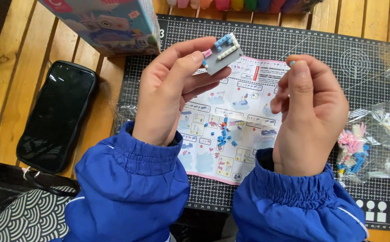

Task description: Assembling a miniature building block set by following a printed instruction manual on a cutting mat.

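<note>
Left hand [172, 92] pinches a grey brick plate [222, 54] held above the instruction sheet [230, 130]; right hand [309, 112] is pinched on a tiny light-blue piece [291, 63] at the fingertips. The piece is easily dropped among loose bricks [224, 136] on the counter [6, 89]; the plate could be tipped.

A slatted wooden bench [6, 67] carries a black gridded cutting mat [338, 49] over its middle and right. A black phone [56, 116] lies screen-up near the left edge, off the mat. A colourful cardboard box [109, 22] stands at the far edge, overlapping the mat's far-left corner. A row of bright markers [244, 4] lines the far edge. Clear plastic bags [379, 139] of small pink and blue bricks rest on the mat's right side. A patterned black-and-white bag [29, 219] sits at the near-left corner.
</note>
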